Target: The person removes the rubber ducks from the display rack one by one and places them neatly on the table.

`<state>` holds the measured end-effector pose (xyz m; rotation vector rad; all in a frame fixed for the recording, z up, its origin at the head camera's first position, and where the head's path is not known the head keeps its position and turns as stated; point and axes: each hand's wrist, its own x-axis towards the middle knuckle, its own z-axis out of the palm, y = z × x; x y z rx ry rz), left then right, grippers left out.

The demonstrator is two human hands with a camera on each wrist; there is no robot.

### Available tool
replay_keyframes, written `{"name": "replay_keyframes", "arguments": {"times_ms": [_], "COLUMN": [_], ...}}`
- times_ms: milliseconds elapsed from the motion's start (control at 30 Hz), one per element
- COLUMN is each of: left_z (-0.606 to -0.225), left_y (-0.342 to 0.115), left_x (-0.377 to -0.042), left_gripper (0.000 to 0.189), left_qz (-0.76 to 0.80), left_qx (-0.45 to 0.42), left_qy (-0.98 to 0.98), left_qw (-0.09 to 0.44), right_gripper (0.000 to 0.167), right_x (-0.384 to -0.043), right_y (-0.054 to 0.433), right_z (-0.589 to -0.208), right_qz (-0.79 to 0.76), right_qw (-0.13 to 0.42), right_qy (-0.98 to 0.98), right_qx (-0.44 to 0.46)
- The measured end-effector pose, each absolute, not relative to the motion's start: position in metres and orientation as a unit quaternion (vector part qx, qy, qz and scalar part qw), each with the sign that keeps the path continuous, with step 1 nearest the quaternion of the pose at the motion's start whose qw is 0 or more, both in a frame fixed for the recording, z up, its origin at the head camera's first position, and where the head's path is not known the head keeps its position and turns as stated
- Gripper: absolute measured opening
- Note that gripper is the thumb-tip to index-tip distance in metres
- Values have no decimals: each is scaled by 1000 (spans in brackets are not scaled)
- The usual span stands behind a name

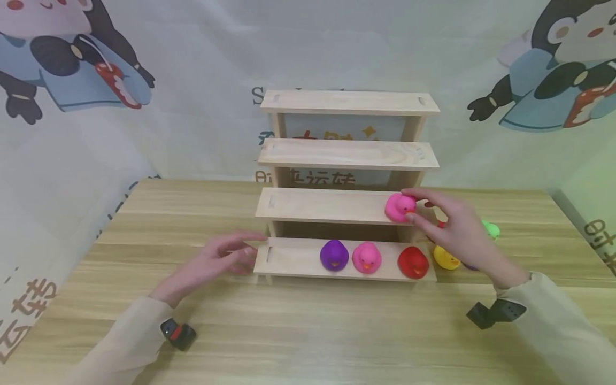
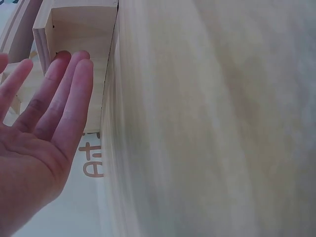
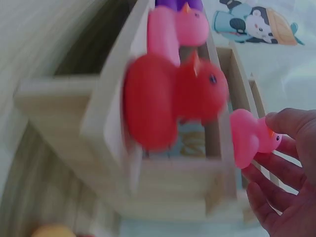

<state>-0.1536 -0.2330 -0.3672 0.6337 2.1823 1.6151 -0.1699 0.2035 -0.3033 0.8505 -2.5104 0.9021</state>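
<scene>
**While my right hand (image 1: 460, 231) pinches it, the pink duck (image 1: 398, 207) is at the right end of the second step (image 1: 322, 205)**

Where I have hold of it, the grip is narrow and lies about the head; whether the wooden rack (image 1: 348, 101) bears the duck's full weight, I cannot tell. My left hand (image 1: 210, 262) holds nothing, its fingers extended by the left end of the lowest step (image 1: 293, 259), contact undetermined. A purple duck (image 1: 334, 255), another pink duck (image 1: 367, 258) and a red duck (image 1: 413, 262) stand along that step.

Assessment: I judge the held duck light, probably hollow soft rubber, unlikely to break, its smooth skin perhaps slightly slippery. A gentle pinch should suffice; hard pressure would probably dent it. The rounded body, taken across both flanks, appears a steadier place of hold than the small head.
</scene>
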Motion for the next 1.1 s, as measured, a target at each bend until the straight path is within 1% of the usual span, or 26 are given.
{"name": "replay_keyframes", "arguments": {"times_ms": [133, 300, 500, 733, 933, 1100], "left_z": [-367, -367, -369, -372, -372, -371], "left_y": [-232, -231, -229, -224, -225, -226], "left_x": [-153, -156, -159, -164, -168, -170], "left_gripper": [37, 37, 35, 40, 42, 43], "left_qz": [568, 569, 554, 557, 563, 563], "left_qx": [222, 229, 232, 211, 193, 193], "left_qy": [770, 765, 773, 770, 762, 756], "left_qw": [187, 195, 206, 232, 256, 272], "right_gripper": [48, 51, 49, 47, 43, 41], "right_x": [-169, -168, -165, -158, -151, -145], "right_y": [221, 244, 265, 287, 304, 314], "right_z": [-297, -291, -290, -292, -296, -300], "right_qz": [310, 294, 276, 251, 242, 260], "right_qw": [183, 217, 203, 210, 229, 220], "right_qy": [-890, -890, -906, -917, -918, -919], "right_qx": [280, 272, 250, 228, 215, 197]}}
